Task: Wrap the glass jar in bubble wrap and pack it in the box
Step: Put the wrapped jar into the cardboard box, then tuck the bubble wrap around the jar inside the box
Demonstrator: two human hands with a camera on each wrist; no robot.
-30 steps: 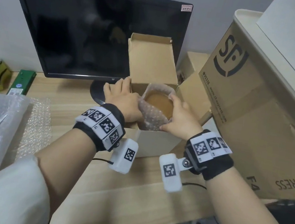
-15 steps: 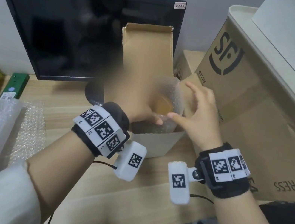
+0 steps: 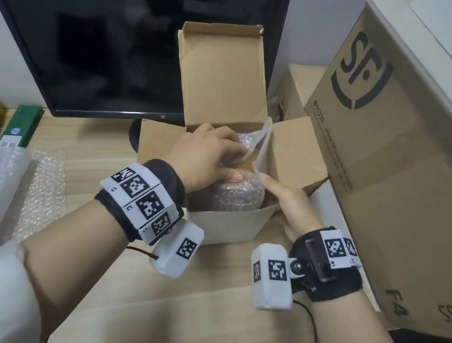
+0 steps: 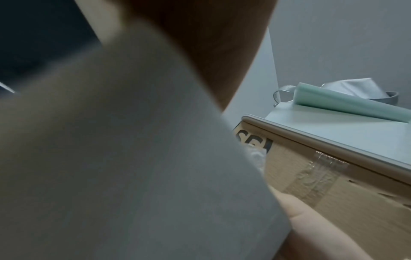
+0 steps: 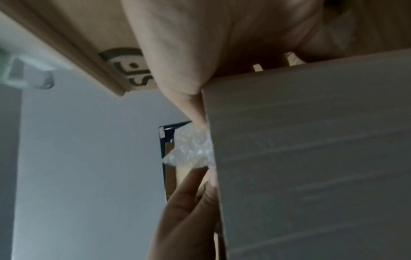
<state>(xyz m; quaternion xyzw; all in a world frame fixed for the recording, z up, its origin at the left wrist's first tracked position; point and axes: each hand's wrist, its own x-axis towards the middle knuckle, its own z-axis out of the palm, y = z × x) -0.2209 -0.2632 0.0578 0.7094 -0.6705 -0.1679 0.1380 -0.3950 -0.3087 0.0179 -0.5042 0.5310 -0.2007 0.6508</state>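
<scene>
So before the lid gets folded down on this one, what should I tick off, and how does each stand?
1. Wrapped jar inside the small box: ok.
2. Bubble wrap tucked below the rim: not ok, a loose end sticks up.
3. Jar top covered: not ok, brown shows through the opening.
4. Lid flap upright, free: ok.
5. Left hand and right hand out of the box: not ok.

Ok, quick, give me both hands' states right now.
Left hand: fingers curled on the bubble wrap over the jar.
Right hand: fingers hidden behind the box; grip cannot be told.
</scene>
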